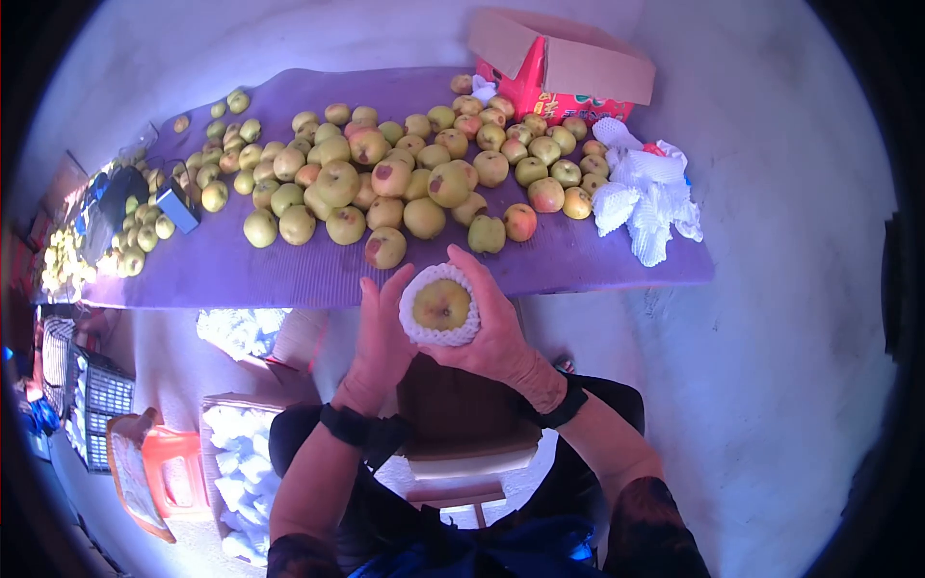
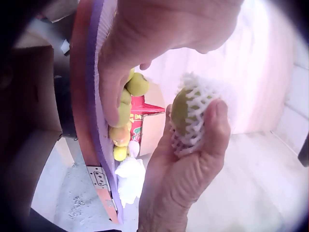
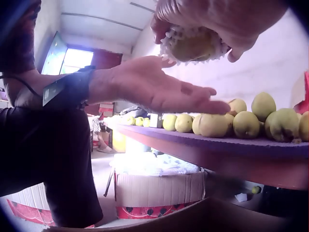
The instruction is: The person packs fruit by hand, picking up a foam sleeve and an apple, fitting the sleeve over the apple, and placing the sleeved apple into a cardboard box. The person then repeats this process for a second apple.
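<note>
Your right hand [image 1: 501,342] grips the apple [image 1: 441,304] in its foam net [image 1: 444,336], thumb and fingers curled round the sides. The apple is in front of you, short of the near edge of the counter [image 1: 289,275], with the pile [image 1: 385,178] lying beyond. The relation that seems to matter is on its left: your left hand [image 1: 382,337] is just beside the net, fingers straight, holding nothing; whether it touches cannot be told. The apple is nearly round, its dimpled end facing up toward your head, ringed by the net.
</note>
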Demonstrator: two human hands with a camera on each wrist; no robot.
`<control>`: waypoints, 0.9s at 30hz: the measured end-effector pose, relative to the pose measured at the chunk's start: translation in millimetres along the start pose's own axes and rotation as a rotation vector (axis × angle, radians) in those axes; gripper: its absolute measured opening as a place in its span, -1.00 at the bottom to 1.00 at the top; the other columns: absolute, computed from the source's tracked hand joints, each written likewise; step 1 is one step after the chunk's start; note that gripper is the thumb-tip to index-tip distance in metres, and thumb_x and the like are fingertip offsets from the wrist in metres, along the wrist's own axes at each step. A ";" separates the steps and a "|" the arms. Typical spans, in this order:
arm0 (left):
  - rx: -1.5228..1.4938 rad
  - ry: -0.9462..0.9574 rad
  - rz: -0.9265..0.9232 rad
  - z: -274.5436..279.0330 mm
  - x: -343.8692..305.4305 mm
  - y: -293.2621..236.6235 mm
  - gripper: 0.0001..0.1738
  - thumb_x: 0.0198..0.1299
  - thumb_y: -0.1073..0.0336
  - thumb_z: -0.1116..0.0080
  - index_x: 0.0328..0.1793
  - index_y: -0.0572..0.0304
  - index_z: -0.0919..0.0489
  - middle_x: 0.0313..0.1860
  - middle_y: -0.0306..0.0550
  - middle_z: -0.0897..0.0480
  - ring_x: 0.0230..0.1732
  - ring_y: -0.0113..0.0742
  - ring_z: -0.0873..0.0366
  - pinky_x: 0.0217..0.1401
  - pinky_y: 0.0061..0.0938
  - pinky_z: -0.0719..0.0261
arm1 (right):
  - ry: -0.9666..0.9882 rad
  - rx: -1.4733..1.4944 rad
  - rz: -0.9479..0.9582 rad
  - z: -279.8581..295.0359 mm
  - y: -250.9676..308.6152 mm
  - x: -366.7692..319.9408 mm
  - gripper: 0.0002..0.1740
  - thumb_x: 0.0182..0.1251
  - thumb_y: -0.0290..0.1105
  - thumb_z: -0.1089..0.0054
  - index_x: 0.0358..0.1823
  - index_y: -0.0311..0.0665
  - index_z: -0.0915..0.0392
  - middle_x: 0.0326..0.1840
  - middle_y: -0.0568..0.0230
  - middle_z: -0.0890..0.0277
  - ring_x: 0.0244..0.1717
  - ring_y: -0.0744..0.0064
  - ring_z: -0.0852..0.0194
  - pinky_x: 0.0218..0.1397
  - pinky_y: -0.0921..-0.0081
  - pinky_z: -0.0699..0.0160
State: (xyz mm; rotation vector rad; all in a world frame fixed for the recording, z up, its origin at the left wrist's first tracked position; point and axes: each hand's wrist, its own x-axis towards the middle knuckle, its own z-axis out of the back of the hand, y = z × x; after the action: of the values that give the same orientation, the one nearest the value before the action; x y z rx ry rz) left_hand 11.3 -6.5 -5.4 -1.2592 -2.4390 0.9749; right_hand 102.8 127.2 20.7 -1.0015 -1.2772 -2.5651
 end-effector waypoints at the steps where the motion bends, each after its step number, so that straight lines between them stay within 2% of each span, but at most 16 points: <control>1: -0.049 -0.028 0.028 -5.1 -4.4 -6.3 -0.14 0.41 -0.37 0.43 0.51 0.22 -0.18 0.43 0.01 -0.35 0.42 -0.11 -0.34 0.48 -0.21 -0.28 | 0.013 0.002 0.001 -0.6 -1.2 0.2 0.14 -0.19 -0.33 -0.61 0.46 -0.36 -0.09 0.32 -0.06 -0.28 0.30 0.05 -0.36 0.36 0.22 -0.36; 3: -0.019 0.022 0.016 -1.8 -5.8 0.0 -0.16 0.42 -0.35 0.38 0.49 0.23 -0.20 0.41 0.01 -0.37 0.41 -0.12 -0.36 0.47 -0.21 -0.29 | 0.091 -0.047 0.107 -5.0 -5.9 0.0 0.13 -0.18 -0.30 -0.61 0.46 -0.35 -0.09 0.33 -0.04 -0.27 0.33 0.06 -0.32 0.39 0.23 -0.31; 4: 0.016 0.077 0.013 -0.6 -8.0 3.5 -0.18 0.42 -0.33 0.33 0.47 0.24 -0.22 0.39 0.00 -0.39 0.39 -0.14 -0.37 0.46 -0.22 -0.31 | 0.106 -0.044 0.099 -7.3 -6.7 0.7 0.13 -0.18 -0.30 -0.61 0.46 -0.35 -0.09 0.33 -0.04 -0.27 0.33 0.06 -0.32 0.39 0.23 -0.31; 8: 0.096 0.093 -0.039 0.0 -3.8 -5.7 -0.28 0.45 -0.22 0.23 0.43 0.26 -0.26 0.33 0.01 -0.44 0.34 -0.17 -0.43 0.43 -0.24 -0.35 | 0.136 -0.024 0.004 -14.2 -3.0 12.2 0.10 -0.15 -0.26 -0.58 0.44 -0.35 -0.11 0.32 -0.03 -0.27 0.34 0.04 -0.29 0.42 0.25 -0.26; 10: 0.026 0.103 -0.051 -4.2 -2.2 -18.3 -0.35 0.46 -0.14 0.17 0.40 0.26 -0.28 0.28 0.01 -0.47 0.30 -0.19 -0.47 0.39 -0.26 -0.40 | 0.142 -0.032 0.043 -15.7 6.1 23.3 0.09 -0.18 -0.31 -0.58 0.43 -0.32 -0.11 0.22 -0.09 -0.31 0.27 -0.10 -0.28 0.35 0.16 -0.30; 11: 0.029 0.099 -0.053 1.2 0.8 -20.4 -0.35 0.46 -0.14 0.17 0.40 0.25 -0.29 0.26 0.01 -0.48 0.28 -0.21 -0.48 0.37 -0.28 -0.43 | 0.177 -0.062 0.037 -14.8 7.6 27.3 0.12 -0.16 -0.25 -0.59 0.44 -0.29 -0.08 0.23 -0.07 -0.32 0.29 -0.08 -0.28 0.36 0.17 -0.29; 15: 0.074 0.063 -0.121 0.3 -9.6 -36.7 -0.36 0.44 -0.13 0.14 0.40 0.23 -0.30 0.21 -0.01 -0.49 0.23 -0.24 -0.51 0.28 -0.33 -0.49 | 0.251 0.003 0.002 -16.1 7.9 32.5 0.07 -0.03 -0.22 -0.55 0.45 -0.31 -0.06 0.27 -0.04 -0.33 0.30 0.05 -0.32 0.35 0.23 -0.33; 17: 0.459 -0.030 -0.119 1.6 -17.8 -45.8 -0.37 0.43 -0.10 0.11 0.41 0.21 -0.30 0.17 -0.04 -0.50 0.17 -0.28 -0.52 0.18 -0.42 -0.51 | 0.181 0.508 -0.484 -13.9 14.4 32.0 -0.01 0.09 -0.20 -0.49 0.45 -0.34 -0.06 0.25 -0.01 -0.36 0.27 0.17 -0.37 0.34 0.29 -0.35; 18: 0.453 -0.034 -0.118 5.8 -19.8 -47.8 -0.37 0.43 -0.10 0.11 0.41 0.21 -0.30 0.17 -0.04 -0.50 0.17 -0.28 -0.52 0.18 -0.42 -0.51 | 0.186 0.507 -0.488 -11.8 14.8 31.2 -0.01 0.09 -0.20 -0.49 0.45 -0.34 -0.06 0.25 -0.01 -0.36 0.27 0.17 -0.37 0.34 0.29 -0.35; 20: 0.525 0.033 -0.004 12.5 -22.2 -50.2 -0.37 0.42 -0.07 0.06 0.43 0.21 -0.29 0.18 -0.06 -0.48 0.16 -0.31 -0.48 0.17 -0.47 -0.47 | 0.350 0.426 -0.605 -7.1 14.4 31.1 -0.12 0.17 -0.20 -0.44 0.41 -0.37 -0.15 0.21 0.06 -0.41 0.20 0.27 -0.43 0.27 0.36 -0.42; 24: 0.660 -0.048 -0.040 14.4 -24.1 -39.1 -0.33 0.41 -0.08 0.03 0.45 0.22 -0.28 0.19 -0.07 -0.47 0.19 -0.33 -0.45 0.22 -0.47 -0.42 | 0.358 0.519 -0.664 -16.4 2.5 26.9 -0.24 0.15 -0.22 -0.45 0.32 -0.35 -0.29 0.11 0.15 -0.50 0.09 0.33 -0.52 0.19 0.40 -0.49; 26: 0.589 -0.037 -0.064 22.2 -21.9 -35.1 -0.31 0.40 -0.09 0.00 0.46 0.23 -0.27 0.21 -0.07 -0.46 0.21 -0.34 -0.43 0.26 -0.47 -0.38 | 0.476 0.606 -0.835 -18.6 0.4 29.1 -0.37 0.23 -0.32 -0.35 0.30 -0.33 -0.35 0.12 0.21 -0.49 0.12 0.43 -0.49 0.21 0.42 -0.47; 27: 0.588 -0.037 -0.062 23.3 -21.9 -35.9 -0.31 0.40 -0.09 0.00 0.46 0.23 -0.27 0.21 -0.07 -0.46 0.21 -0.34 -0.43 0.26 -0.47 -0.38 | 0.475 0.606 -0.838 -21.3 0.5 28.4 -0.37 0.23 -0.32 -0.35 0.30 -0.33 -0.35 0.12 0.21 -0.49 0.12 0.43 -0.49 0.21 0.42 -0.47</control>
State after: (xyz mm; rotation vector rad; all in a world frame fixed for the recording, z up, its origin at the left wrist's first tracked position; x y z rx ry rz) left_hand -9.5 -49.2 2.6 -0.9538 -1.9673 1.5513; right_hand 70.0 116.4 28.9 0.3163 -2.4029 -2.3039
